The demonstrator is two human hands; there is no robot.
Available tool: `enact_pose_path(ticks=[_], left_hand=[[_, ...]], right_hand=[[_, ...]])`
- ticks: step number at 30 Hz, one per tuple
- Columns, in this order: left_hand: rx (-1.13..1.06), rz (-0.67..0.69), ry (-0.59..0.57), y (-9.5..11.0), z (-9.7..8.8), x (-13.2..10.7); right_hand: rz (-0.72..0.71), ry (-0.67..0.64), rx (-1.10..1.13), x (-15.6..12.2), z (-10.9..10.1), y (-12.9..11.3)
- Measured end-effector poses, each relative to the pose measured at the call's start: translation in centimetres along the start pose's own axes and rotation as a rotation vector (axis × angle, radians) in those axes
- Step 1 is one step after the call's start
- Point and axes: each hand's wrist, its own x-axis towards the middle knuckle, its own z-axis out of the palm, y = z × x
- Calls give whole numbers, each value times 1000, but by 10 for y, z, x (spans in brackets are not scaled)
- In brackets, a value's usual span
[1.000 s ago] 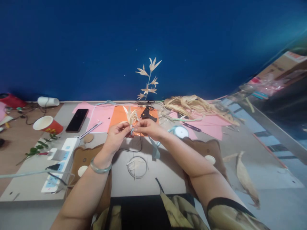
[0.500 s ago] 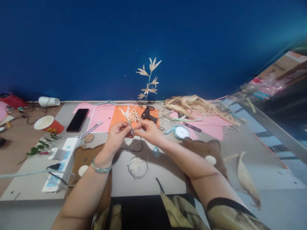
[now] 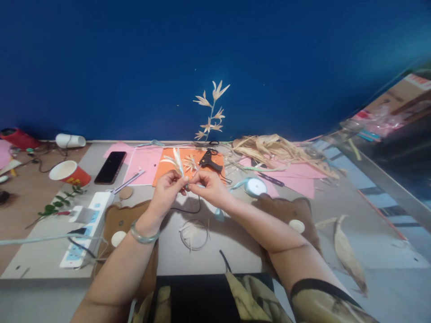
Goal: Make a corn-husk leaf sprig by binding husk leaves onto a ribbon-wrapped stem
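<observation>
**Both hands on one little husk flower (image 3: 177,161), desk full of craft bits**

So the flower's sitting right between the fingertips, petals up, just over the near edge of an orange sheet (image 3: 166,153). The left hand (image 3: 170,188) has it pinched near the base, thumb against the fingers, with a pale bracelet (image 3: 144,234) on that wrist. The right hand (image 3: 212,188) comes in from the other side, thumb and fingertips close together and right up against the left ones. Can't tell what it's pinching, if anything, the spot's too small.

Just past the hands, a bunch of thin petals (image 3: 190,163) and a black glue gun (image 3: 210,161) lie on the orange. Over to the right of them there's a roll of blue ribbon (image 3: 254,186), with a heap of dried husks (image 3: 269,147) farther back. A branch of pale flowers (image 3: 212,112) stands up against the blue wall (image 3: 134,67).

Nearer the person there's a wire ring (image 3: 181,235) with husk scraps in it. Off to the left: phone (image 3: 110,167), red paper cup (image 3: 74,175), white power strip (image 3: 88,229) and a green sprig (image 3: 54,207).
</observation>
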Motion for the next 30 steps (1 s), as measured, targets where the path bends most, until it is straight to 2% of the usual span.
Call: enact_pose_path(ticks=[8, 11, 16, 19, 23, 26, 30], left_hand=[[69, 68, 119, -7, 4, 1], [67, 68, 123, -9, 6, 1], [-49, 37, 18, -4, 3, 1], [-142, -29, -77, 1, -1, 1], [-188, -99, -203, 6, -5, 1], [-201, -81, -228, 6, -6, 1], [-214, -29, -201, 2, -5, 1]], right_hand=[[16, 34, 55, 0, 5, 4], [23, 28, 55, 0, 4, 3], [45, -29, 64, 2, -3, 1], [63, -49, 80, 3, -7, 1], [116, -69, 208, 5, -9, 2], [175, -118, 300, 6, -10, 2], [254, -155, 368, 5, -8, -1]])
